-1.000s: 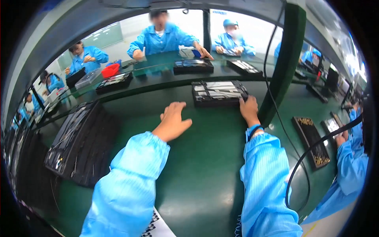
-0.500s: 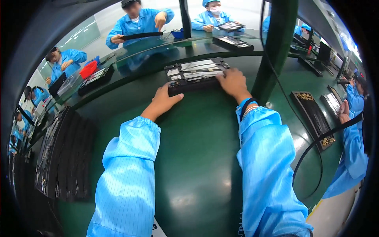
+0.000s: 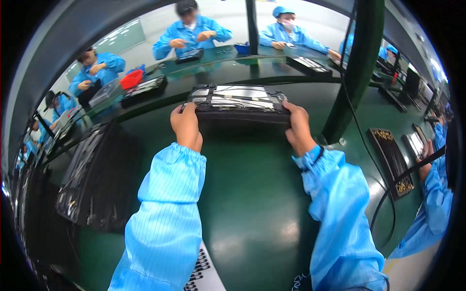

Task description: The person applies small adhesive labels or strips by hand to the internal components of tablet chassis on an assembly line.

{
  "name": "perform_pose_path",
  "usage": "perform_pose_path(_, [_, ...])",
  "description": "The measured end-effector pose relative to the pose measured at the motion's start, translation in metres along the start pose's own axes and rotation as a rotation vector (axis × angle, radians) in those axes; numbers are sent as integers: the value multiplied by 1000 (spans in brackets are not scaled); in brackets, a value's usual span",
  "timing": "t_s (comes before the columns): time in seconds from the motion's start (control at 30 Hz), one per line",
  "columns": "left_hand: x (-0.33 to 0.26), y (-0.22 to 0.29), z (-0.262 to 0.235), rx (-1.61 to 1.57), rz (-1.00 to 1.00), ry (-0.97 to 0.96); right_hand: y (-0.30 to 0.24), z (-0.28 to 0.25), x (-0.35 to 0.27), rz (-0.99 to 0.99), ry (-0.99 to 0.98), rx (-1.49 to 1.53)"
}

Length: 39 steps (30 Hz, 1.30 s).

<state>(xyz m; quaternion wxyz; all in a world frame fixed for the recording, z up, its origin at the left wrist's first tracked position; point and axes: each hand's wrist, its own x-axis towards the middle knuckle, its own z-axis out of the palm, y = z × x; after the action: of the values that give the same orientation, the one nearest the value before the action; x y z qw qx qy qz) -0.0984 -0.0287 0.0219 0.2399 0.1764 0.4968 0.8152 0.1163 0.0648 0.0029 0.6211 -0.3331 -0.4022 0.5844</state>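
Black tray (image 3: 242,117), white pieces (image 3: 242,90) inside

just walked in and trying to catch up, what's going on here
Someone in blue sleeves grips a black tray of pale flat pieces by its two ends, left hand at one and right hand at the other. It is held over the green table; whether it touches the top is hard to tell. A stack of dark trays stands to the left, and co-workers in blue coats are busy across the table.
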Motion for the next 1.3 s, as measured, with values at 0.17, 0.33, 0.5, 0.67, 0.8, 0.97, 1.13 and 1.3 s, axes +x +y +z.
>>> perform_pose_path(0.17, [-91,89,-39,18,177,-153,-64,-3,-48,351,-360,298])
perform_pose_path(0.33, [-157,106,-136,287,134,-547,-91,-42,-115,408,-337,237])
perform_pose_path(0.5, [-183,106,-203,1377,534,-1134,-121,-106,-166,264,-340,-105])
perform_pose_path(0.67, [-179,112,-208,1311,531,-1199,-102,-130,-185,205,-136,-615])
perform_pose_path(0.8, [-183,109,-207,1288,537,-1191,-108,-91,-220,-794,-280,-1449])
perform_pose_path(0.97, [-184,104,-204,1202,675,-1201,-88,-12,-271,-560,-735,-1130])
perform_pose_path(1.13, [-192,98,-197,1245,724,-1214,-56,40,-301,-796,-898,-1160])
perform_pose_path(1.3, [-192,98,-194,1279,737,-1231,-41,46,-307,-927,-880,-1345])
